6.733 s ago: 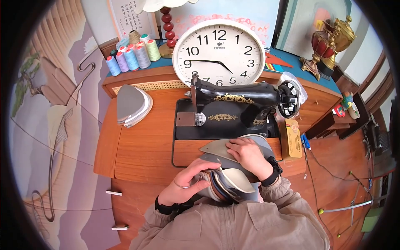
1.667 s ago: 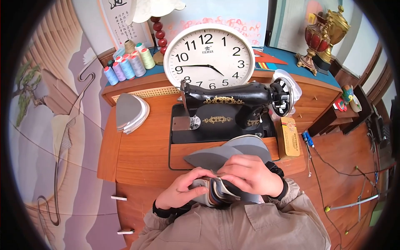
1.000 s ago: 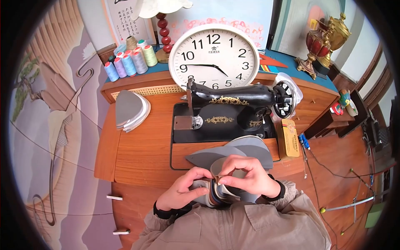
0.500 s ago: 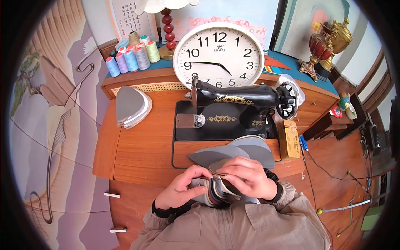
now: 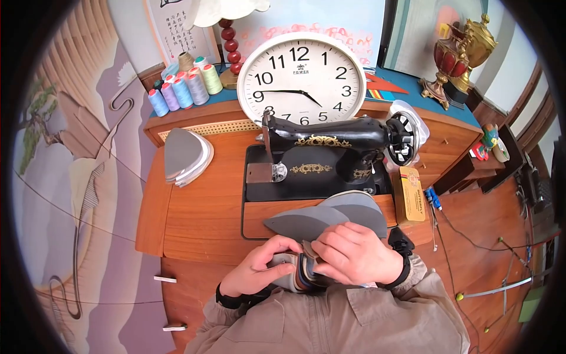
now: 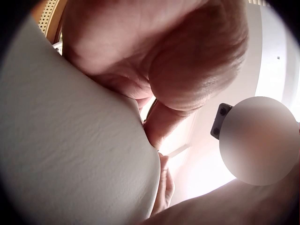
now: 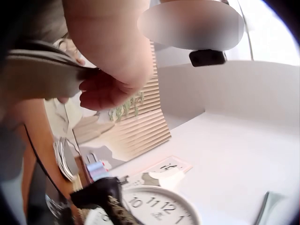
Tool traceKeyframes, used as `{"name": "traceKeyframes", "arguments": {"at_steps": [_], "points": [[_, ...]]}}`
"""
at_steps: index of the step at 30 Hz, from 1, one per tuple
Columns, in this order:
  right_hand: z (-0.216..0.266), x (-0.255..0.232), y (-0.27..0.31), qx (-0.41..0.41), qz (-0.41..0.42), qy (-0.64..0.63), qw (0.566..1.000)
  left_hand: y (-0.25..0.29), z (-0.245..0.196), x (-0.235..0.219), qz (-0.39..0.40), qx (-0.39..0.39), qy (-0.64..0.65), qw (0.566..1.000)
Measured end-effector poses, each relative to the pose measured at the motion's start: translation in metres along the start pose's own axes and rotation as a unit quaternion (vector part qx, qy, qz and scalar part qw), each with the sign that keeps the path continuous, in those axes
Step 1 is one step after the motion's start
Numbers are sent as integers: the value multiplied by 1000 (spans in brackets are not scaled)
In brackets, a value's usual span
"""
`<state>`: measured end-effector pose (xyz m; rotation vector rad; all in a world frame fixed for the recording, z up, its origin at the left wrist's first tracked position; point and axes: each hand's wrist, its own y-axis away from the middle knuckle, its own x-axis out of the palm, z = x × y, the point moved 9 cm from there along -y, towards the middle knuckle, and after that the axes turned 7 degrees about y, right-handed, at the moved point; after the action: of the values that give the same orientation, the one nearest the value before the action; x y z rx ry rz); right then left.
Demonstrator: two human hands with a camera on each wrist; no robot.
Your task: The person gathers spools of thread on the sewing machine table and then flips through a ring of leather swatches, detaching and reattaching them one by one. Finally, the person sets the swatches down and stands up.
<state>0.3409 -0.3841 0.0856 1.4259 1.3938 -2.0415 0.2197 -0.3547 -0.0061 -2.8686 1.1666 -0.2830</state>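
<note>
Close to the person's body, the left hand (image 5: 259, 270) holds a thick bundle of curved, layered panels (image 5: 288, 282) between thumb and fingers. Grey, white, brown and dark blue edges show in it. Over the bundle's top, the right hand (image 5: 356, 258) pinches a brownish panel (image 5: 309, 249); its fingertips are partly hidden in the head view. The right wrist view shows the fingers (image 7: 105, 91) at the edge of the layers (image 7: 42, 75). A pale panel (image 6: 79, 136) fills much of the left wrist view. Pointed grey panels (image 5: 298, 219) lie beyond the hands, in front of the sewing machine.
The black sewing machine (image 5: 330, 135) stands mid-table, before a large wall clock (image 5: 300, 82). A second pile of grey and white panels (image 5: 184, 154) lies left. At right is a yellow box (image 5: 410, 196). Thread spools (image 5: 183, 91) line the back shelf.
The right hand has left the olive panel on the table pile, which now shows grey on top, and come to the bundle. Lately its fingers lift and turn over a brownish panel there.
</note>
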Motion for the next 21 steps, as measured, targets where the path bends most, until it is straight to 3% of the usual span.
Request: {"name": "traceKeyframes", "arguments": {"at_steps": [1,3,4,7,8,11,15,21], "points": [[-1,-2,2,1,-2,-1,1000,-1,0,1,1,-1,-2,1000],[-18,-3,8,76,-2,-155,985,-2,-4,6,18,19,-12,1000],[-21,-4,10,77,-4,-156,985,-3,-4,7,18,17,-13,1000],[-41,16,20,202,63,-429,878,-4,-4,11,18,4,3,1000],[-42,19,23,201,61,-429,878,-4,-6,12,21,12,-1,1000],[-52,30,33,243,23,-557,794,-5,-8,14,26,18,-9,999],[-50,31,33,234,60,-536,809,-8,-11,19,39,26,-3,999],[-47,19,22,213,6,-440,872,-8,-6,16,29,14,-30,999]]}}
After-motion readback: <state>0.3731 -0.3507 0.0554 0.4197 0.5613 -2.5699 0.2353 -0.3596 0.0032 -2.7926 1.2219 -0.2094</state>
